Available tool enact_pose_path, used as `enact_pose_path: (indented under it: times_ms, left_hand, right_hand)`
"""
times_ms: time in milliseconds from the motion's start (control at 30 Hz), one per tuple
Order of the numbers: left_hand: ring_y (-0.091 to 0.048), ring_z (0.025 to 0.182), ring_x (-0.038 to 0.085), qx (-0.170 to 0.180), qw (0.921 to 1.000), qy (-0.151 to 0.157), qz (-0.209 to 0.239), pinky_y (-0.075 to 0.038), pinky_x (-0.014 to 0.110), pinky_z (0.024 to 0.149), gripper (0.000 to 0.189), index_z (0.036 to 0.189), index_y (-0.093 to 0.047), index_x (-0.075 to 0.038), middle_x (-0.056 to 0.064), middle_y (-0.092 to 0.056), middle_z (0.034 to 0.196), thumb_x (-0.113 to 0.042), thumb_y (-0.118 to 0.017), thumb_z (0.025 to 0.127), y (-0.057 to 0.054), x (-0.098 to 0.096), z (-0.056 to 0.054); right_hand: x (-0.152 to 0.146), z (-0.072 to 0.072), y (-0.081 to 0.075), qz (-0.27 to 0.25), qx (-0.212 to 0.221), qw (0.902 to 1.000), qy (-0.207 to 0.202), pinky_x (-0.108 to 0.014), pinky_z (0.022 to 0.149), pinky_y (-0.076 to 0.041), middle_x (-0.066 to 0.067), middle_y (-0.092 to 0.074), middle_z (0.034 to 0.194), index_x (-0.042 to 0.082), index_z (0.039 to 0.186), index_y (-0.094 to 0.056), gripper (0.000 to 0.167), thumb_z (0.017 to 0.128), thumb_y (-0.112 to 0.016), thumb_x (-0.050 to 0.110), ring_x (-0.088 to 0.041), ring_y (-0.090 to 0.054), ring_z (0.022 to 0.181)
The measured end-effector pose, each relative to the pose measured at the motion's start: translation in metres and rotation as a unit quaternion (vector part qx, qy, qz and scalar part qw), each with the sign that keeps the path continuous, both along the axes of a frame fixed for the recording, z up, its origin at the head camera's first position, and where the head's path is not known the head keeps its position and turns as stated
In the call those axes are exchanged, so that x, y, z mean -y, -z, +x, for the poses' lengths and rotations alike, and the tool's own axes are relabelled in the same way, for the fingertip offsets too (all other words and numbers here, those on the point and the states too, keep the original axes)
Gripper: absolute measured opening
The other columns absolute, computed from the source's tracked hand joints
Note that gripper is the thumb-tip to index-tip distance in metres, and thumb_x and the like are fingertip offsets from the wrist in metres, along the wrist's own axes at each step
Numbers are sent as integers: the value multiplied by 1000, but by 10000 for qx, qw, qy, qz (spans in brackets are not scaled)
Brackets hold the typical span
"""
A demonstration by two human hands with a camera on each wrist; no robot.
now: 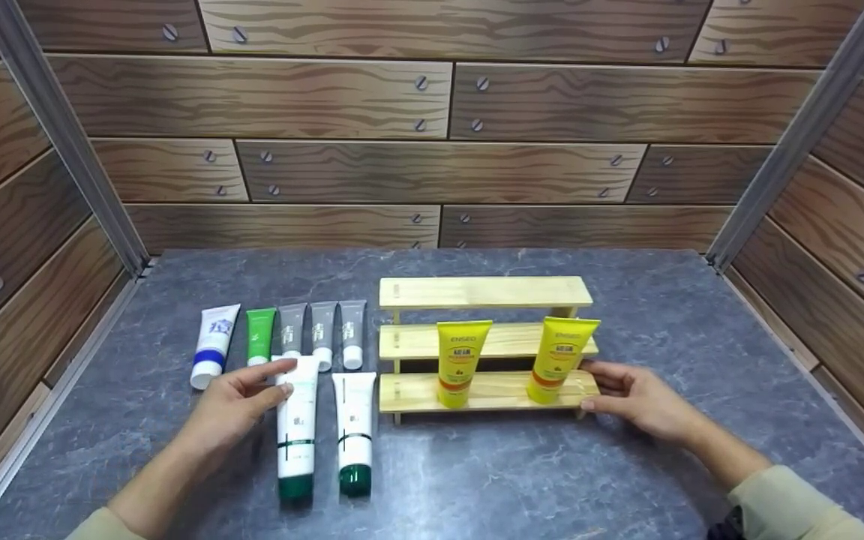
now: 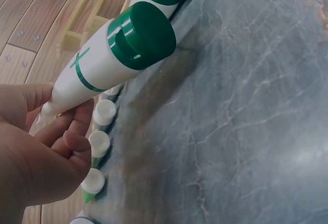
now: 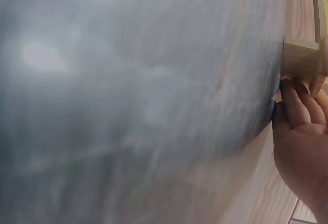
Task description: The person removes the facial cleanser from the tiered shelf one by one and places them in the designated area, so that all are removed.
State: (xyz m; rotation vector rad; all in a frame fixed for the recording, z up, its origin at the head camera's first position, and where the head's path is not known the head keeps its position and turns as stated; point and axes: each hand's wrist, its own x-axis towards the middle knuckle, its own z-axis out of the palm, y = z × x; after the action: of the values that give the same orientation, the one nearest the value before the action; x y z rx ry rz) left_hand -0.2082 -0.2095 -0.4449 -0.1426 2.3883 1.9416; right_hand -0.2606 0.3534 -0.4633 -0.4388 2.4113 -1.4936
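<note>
My left hand (image 1: 233,401) pinches the flat end of a white squeeze tube (image 1: 298,427) with a dark green cap, thumb on one side and fingers on the other. The left wrist view shows this tube's cap (image 2: 142,35) tilted up off the table. Beside it lies a similar white tube (image 1: 355,427). At the right end of a three-tier wooden rack (image 1: 417,390), my right hand (image 1: 638,401) holds the lowest shelf's end between thumb and fingers. Two yellow tubes (image 1: 460,364) (image 1: 561,360) stand caps down on that shelf, leaning back.
Behind my left hand lie a blue-and-white tube (image 1: 214,345), a green tube (image 1: 260,335) and several grey tubes (image 1: 322,334) in a row. Wood-patterned walls (image 1: 432,172) enclose the grey marbled table (image 1: 492,480) at the back and sides.
</note>
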Motion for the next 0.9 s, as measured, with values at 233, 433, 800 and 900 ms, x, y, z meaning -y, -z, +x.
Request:
enact_pose_path:
  times_ms: [233,433,800,900]
  left_hand:
    - [-62,112,13,202,9997,51,114,-56,26,85,42,142,-66,-4,19,-56,154,-7,-72,100,7,-4,-1]
    - [-62,112,14,329,9990,-18,293,-56,26,83,41,141,-67,-4,19,-56,154,-6,-72,100,12,-5,-2]
    - [-61,75,13,624,9976,-284,138,-42,23,56,42,139,-71,-8,13,-64,142,-11,-76,98,20,-9,-3]
    - [-62,73,13,661,9974,-272,124,-42,23,54,44,139,-71,-8,12,-71,128,-10,-78,96,20,-9,-3]
  right_hand:
    - [0,0,2,-28,-52,10000,-52,-23,104,-49,-35,-46,154,-19,151,-40,75,98,-79,15,-47,-49,141]
    - [-1,0,3,-13,14,10000,-4,-23,104,-49,-35,-45,155,-18,152,-40,76,97,-80,16,-47,-48,141]
    - [-1,-1,3,-23,-4,10000,1,-24,105,-48,-35,-44,155,-19,152,-40,77,96,-80,16,-47,-49,141]
    - [-1,-1,2,-7,-1,10000,10,-24,105,-48,-34,-45,155,-18,152,-39,78,96,-80,17,-46,-50,141]
